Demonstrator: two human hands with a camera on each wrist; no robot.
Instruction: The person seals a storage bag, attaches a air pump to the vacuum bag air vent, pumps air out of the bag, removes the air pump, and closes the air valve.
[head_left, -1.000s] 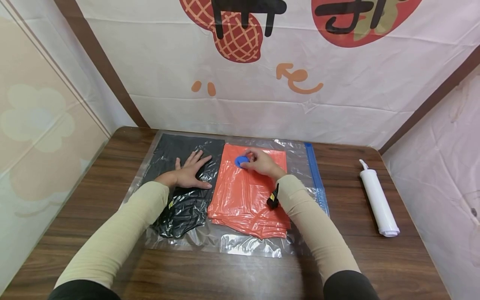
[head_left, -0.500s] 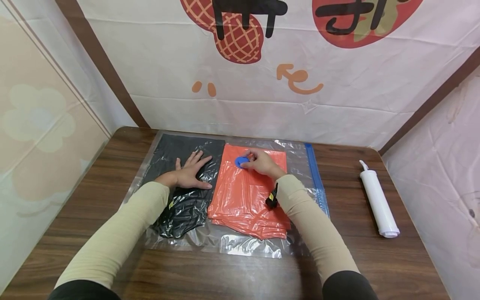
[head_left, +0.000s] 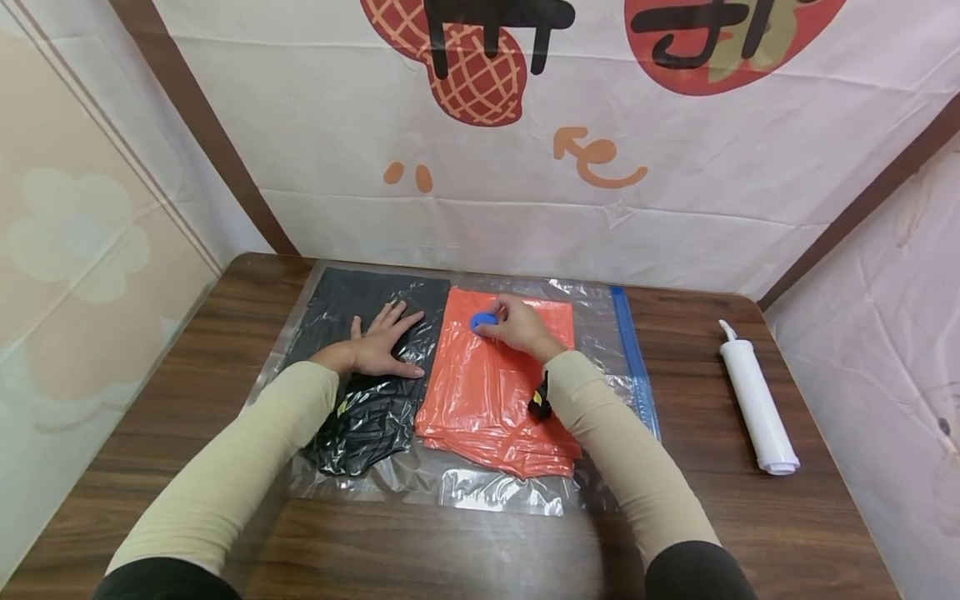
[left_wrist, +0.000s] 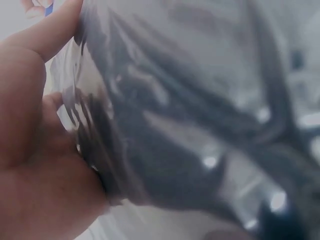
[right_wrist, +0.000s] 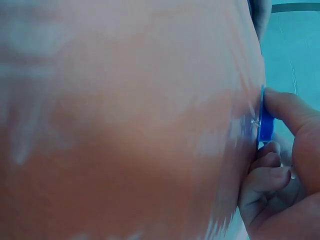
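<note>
A clear vacuum storage bag [head_left: 592, 333] lies flat on the table, with a folded black item [head_left: 375, 292] on its left side and a folded orange-red item [head_left: 480, 400] in its middle. My left hand [head_left: 375, 348] rests on the bag over the black item, fingers spread; the left wrist view shows its thumb and palm against the shiny plastic. At the round blue valve cap [head_left: 482, 321] on the bag, my right hand [head_left: 521, 327] pinches with thumb and fingers. In the right wrist view the thumb touches the edge of the cap [right_wrist: 267, 122], with the other fingers curled close to the film.
A white hand pump [head_left: 757, 404] with a thin nozzle lies on the right of the brown wooden table [head_left: 420, 550]. The bag's blue zip strip [head_left: 633, 354] runs along its right edge. A printed fabric backdrop [head_left: 487, 225] stands behind the table.
My right hand has turned slightly at the blue valve cap, its wrist shifting a little left. The left hand, bag and pump stay where they were.
</note>
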